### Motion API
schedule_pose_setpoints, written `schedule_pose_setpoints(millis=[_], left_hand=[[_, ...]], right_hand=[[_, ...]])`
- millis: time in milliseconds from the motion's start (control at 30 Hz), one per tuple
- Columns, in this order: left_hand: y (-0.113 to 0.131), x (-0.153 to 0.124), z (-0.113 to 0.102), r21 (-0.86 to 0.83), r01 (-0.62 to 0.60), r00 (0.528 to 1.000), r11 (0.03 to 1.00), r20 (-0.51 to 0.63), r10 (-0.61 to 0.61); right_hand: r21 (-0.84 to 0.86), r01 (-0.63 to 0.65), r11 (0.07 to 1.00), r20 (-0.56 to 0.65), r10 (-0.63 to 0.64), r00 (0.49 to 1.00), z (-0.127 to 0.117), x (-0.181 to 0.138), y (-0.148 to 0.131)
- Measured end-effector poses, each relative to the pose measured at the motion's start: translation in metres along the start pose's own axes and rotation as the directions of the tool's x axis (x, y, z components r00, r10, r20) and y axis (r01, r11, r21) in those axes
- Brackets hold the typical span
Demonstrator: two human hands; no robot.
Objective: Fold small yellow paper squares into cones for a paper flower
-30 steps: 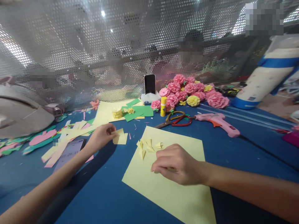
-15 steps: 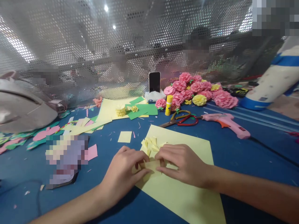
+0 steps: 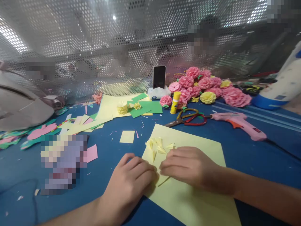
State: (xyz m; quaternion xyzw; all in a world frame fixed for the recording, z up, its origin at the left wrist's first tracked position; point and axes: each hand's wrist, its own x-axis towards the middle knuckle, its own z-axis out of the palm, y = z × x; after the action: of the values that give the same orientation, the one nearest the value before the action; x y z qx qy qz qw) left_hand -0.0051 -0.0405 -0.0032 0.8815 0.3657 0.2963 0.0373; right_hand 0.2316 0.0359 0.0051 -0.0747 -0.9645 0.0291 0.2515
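Observation:
Both my hands are over a large pale yellow sheet (image 3: 199, 188) that lies aslant on the table. Between them is a small piece of yellow paper (image 3: 164, 181), mostly hidden, with only a thin folded edge showing. My left hand (image 3: 134, 182) is closed, its fingertips curled down on the left side of the paper. From the right, my right hand (image 3: 185, 163) has its fingers bent together on the other side of it. Just beyond the fingers, several small folded yellow paper cones (image 3: 155, 146) rest on the sheet. A pale yellow square (image 3: 127, 137) lies off the sheet.
Scissors (image 3: 184, 119), a yellow glue stick (image 3: 175, 102) and a pink glue gun (image 3: 240, 121) with a cord lie beyond the sheet. Pink paper flowers (image 3: 202, 83) are heaped behind, beside an upright phone (image 3: 159, 77). A grey bag (image 3: 21, 100) and paper scraps (image 3: 80, 124) are on the left.
My fingers have curled lower over the small yellow paper, which stood visible between them before and is now mostly covered. The view has shifted slightly.

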Motion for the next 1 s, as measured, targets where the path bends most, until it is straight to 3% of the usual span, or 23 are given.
schedule_pose_setpoints(millis=[167,400,533,733,1000], left_hand=[[-0.002,-0.003,-0.005,0.058,-0.068,0.998,0.996,-0.011,0.069],[-0.002,-0.002,-0.006,0.040,-0.045,0.999,0.998,0.018,0.045],[-0.001,0.003,-0.001,0.010,0.013,1.000,1.000,0.003,-0.013],[-0.002,0.004,0.001,-0.002,0.169,0.985,0.986,0.045,-0.168],[-0.005,-0.003,0.001,0.102,0.066,0.998,0.993,-0.027,-0.063]], right_hand=[[0.046,0.097,0.994,-0.017,-0.096,0.995,0.001,-0.003,0.001],[0.112,0.014,0.994,0.071,-0.022,0.997,-0.004,0.001,-0.002],[0.125,-0.044,0.991,0.082,0.033,0.996,-0.004,0.006,-0.007],[0.016,-0.016,1.000,0.033,0.015,0.999,0.004,0.008,-0.006],[0.030,0.007,1.000,0.029,-0.008,1.000,0.001,0.001,-0.001]])
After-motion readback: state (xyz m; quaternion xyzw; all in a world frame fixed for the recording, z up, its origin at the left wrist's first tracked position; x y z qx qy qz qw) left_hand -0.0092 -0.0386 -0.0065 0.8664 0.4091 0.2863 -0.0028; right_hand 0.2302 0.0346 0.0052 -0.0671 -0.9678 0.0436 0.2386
